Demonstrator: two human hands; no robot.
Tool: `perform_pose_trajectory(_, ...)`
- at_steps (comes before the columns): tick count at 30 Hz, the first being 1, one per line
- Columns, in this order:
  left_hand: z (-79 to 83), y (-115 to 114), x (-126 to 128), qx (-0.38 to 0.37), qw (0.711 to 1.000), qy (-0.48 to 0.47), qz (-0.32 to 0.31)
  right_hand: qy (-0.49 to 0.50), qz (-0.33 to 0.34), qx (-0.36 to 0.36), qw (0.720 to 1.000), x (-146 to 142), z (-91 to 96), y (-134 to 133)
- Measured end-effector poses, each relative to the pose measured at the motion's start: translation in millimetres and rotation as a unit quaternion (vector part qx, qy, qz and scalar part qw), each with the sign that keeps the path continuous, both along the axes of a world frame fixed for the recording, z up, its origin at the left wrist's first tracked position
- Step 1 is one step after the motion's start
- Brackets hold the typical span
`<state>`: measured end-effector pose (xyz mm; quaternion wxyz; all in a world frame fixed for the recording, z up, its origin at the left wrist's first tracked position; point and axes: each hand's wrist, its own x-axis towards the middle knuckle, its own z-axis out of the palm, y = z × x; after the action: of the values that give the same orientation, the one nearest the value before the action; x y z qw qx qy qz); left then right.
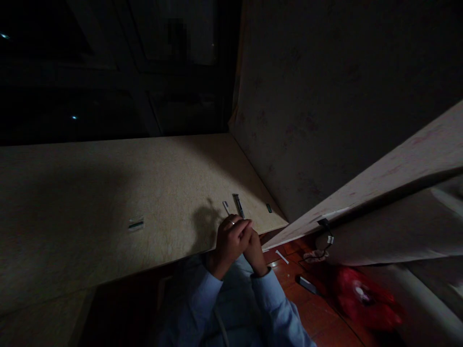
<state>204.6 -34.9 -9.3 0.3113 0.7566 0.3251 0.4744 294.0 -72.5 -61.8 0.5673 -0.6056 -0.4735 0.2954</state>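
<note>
My left hand (228, 241) and my right hand (253, 250) are pressed together at the near edge of a pale beige countertop (108, 193). The fingers of both are curled and closed, the left hand overlapping the right. What they pinch is hidden between them. A ring shows on my left hand. Just beyond the fingertips on the counter lie a small dark oblong tool (238, 205) and a short white piece (226, 206). Both sleeves are light blue.
A small dark bit (268, 207) lies near the counter's right corner, and a small green-and-white piece (136, 224) lies farther left. A pale wall stands to the right, with a slanted board (379, 188) beside it. Below are a red tiled floor, a red bag (365, 299), a dark flat object (307, 285) and a white stick (282, 257).
</note>
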Motion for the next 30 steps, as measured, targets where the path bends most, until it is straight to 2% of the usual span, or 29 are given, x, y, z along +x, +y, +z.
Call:
perform_pose_trajectory(2, -6.5, 3, -27, 0.035, 0.998, 0.009, 0.058, -0.007, -0.018, -0.012, 1.0, 11, 8.8, -5)
perform_pose_trajectory(4, -16.5, 14, -55, 0.033, 0.991, 0.03, 0.127, -0.01, -0.063, -0.031, 0.997, 25, 16.0, -8)
perform_pose_trajectory(7, -36.6, 36, -90, -0.008, 0.978, 0.057, 0.202, -0.052, -0.128, -0.056, 0.989, 51, 19.2, -9)
perform_pose_trajectory(10, -54.1, 52, -110, -0.07, 0.961, 0.025, 0.266, -0.129, -0.139, -0.087, 0.978, 72, 15.3, -6)
perform_pose_trajectory(13, -61.1, 54, -114, -0.103, 0.962, 0.015, 0.253, -0.235, -0.139, -0.125, 0.954, 86, 12.9, 1)
perform_pose_trajectory(19, -60.7, 43, -111, -0.088, 0.972, 0.064, 0.207, -0.372, -0.166, -0.227, 0.885, 90, 23.3, 17)
perform_pose_trajectory(23, -60.7, 41, -113, -0.099, 0.974, 0.047, 0.198, -0.45, -0.145, -0.241, 0.847, 87, 32.9, 22)
perform_pose_trajectory(30, -59.9, 40, -113, -0.109, 0.977, 0.03, 0.182, -0.478, -0.097, -0.317, 0.813, 86, 48.8, 31)
